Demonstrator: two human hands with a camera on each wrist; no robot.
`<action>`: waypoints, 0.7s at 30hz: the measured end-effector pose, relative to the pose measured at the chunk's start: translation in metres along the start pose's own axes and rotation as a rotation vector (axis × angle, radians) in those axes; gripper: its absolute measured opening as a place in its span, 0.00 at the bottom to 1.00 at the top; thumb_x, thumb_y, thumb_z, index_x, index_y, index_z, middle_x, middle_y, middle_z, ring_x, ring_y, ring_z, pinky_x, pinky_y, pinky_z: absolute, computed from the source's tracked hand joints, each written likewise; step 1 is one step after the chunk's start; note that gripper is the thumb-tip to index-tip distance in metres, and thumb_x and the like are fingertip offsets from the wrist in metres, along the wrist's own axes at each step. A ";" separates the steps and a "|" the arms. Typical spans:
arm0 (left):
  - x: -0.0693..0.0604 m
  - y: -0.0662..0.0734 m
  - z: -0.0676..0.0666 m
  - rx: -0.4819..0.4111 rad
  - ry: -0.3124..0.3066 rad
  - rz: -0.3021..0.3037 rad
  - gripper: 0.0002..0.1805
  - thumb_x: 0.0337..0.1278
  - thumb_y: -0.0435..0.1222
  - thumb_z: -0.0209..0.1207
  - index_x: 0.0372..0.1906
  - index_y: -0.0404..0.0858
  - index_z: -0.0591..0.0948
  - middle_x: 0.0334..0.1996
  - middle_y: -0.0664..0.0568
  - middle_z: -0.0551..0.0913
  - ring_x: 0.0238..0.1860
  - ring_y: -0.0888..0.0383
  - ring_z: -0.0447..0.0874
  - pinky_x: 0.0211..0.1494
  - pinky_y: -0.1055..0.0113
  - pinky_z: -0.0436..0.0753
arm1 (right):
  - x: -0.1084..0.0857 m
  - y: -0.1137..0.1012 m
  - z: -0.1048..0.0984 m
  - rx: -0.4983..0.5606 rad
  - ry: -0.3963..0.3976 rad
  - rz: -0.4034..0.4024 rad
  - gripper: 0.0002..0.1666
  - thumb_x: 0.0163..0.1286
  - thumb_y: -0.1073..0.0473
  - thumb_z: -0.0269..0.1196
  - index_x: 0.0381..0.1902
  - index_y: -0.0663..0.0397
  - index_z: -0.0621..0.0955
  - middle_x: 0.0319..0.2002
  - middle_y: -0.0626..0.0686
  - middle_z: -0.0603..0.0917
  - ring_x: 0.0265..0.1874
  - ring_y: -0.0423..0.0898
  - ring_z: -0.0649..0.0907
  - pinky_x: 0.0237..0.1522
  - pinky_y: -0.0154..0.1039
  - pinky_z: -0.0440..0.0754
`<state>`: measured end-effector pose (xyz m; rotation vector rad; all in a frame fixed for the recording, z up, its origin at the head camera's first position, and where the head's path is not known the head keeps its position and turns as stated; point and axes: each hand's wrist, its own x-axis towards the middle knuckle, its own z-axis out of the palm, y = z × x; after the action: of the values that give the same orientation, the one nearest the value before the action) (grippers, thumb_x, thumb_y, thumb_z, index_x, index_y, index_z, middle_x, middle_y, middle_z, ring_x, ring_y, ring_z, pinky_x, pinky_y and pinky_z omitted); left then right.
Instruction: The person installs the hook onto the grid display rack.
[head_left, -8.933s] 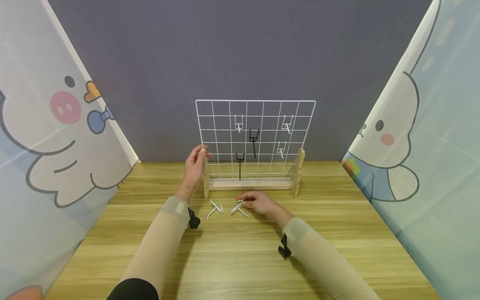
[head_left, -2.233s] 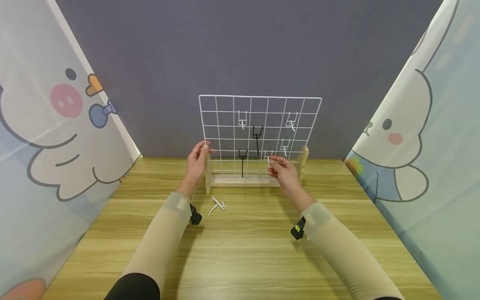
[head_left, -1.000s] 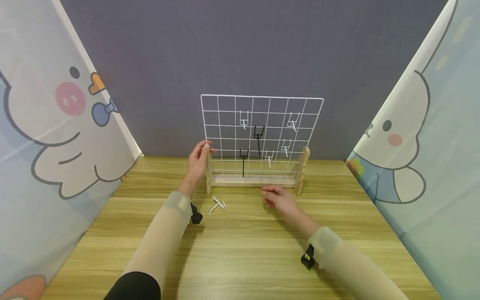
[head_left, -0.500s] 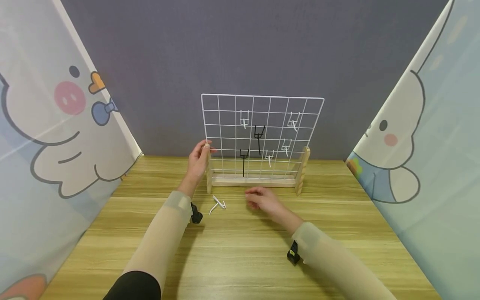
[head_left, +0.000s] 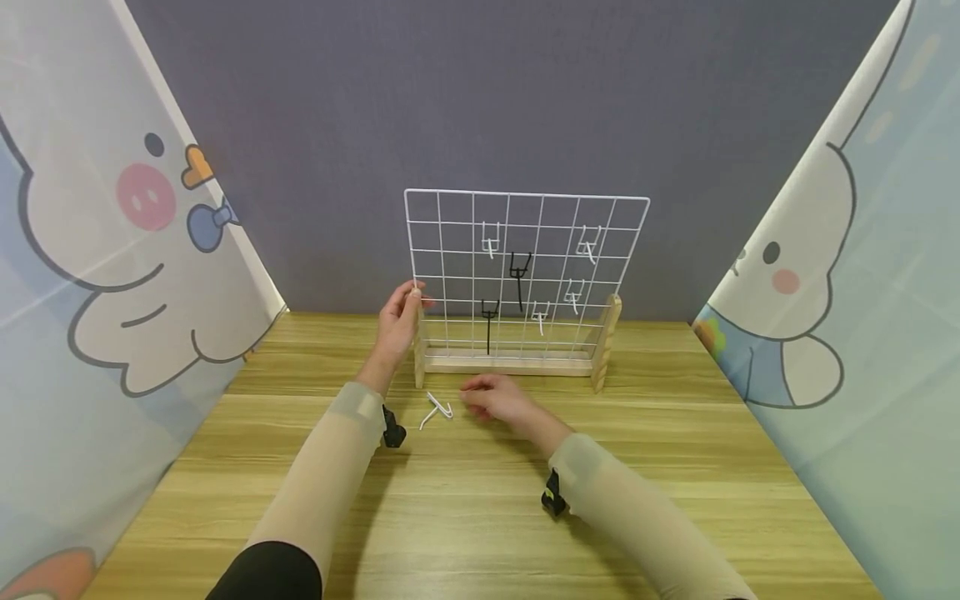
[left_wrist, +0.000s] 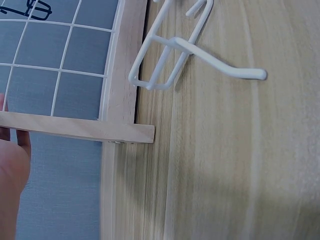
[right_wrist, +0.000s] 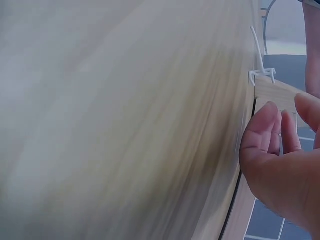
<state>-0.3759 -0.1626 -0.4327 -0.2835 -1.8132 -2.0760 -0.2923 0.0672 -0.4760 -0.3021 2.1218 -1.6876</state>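
Observation:
A white wire grid rack [head_left: 525,195] stands upright in a wooden stand [head_left: 510,365]. My left hand [head_left: 393,329] grips its left wooden post [left_wrist: 75,126], thumb in front and fingers behind. On the table in front lies a loose white wire hook [head_left: 438,405], its stem toward me. My right hand [head_left: 498,398] is just right of that hook, fingers loosely bent and holding nothing; the right wrist view shows a gap between thumb and fingers [right_wrist: 262,127]. Several white hooks hang on the grid, among them a low one [head_left: 540,316], along with two black hooks [head_left: 519,272].
The wood-grain table [head_left: 465,517] runs up to a dark grey panel [head_left: 525,92] behind the rack. Cartoon-printed cloths [head_left: 90,250] slope up on both sides. A black wrist camera [head_left: 393,432] is strapped to each forearm.
One of two white hooks from the table now hangs low on the grid. My right hand has released it, come down and moved left toward the remaining hook. My left hand keeps its grip.

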 end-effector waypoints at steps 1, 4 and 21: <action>0.000 0.000 0.000 -0.002 0.001 0.003 0.18 0.88 0.37 0.52 0.69 0.31 0.79 0.45 0.52 0.91 0.54 0.50 0.93 0.75 0.46 0.77 | 0.001 -0.001 0.002 -0.005 -0.004 0.000 0.21 0.78 0.58 0.69 0.62 0.64 0.85 0.43 0.55 0.89 0.39 0.44 0.85 0.41 0.37 0.85; 0.000 0.000 0.001 -0.002 0.005 0.003 0.18 0.88 0.37 0.53 0.67 0.32 0.80 0.46 0.50 0.91 0.51 0.55 0.93 0.74 0.45 0.77 | 0.004 -0.004 0.007 -0.030 -0.025 0.001 0.22 0.77 0.59 0.70 0.63 0.65 0.84 0.41 0.53 0.88 0.39 0.44 0.84 0.41 0.37 0.85; -0.001 0.000 0.001 0.038 0.007 0.014 0.19 0.88 0.38 0.53 0.68 0.28 0.78 0.51 0.36 0.90 0.51 0.56 0.93 0.59 0.68 0.80 | 0.010 -0.002 0.023 -0.143 -0.075 -0.031 0.16 0.69 0.66 0.76 0.52 0.65 0.85 0.38 0.51 0.86 0.32 0.41 0.80 0.32 0.31 0.79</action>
<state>-0.3752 -0.1615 -0.4323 -0.2773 -1.8391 -2.0285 -0.2909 0.0425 -0.4801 -0.4356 2.1963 -1.5184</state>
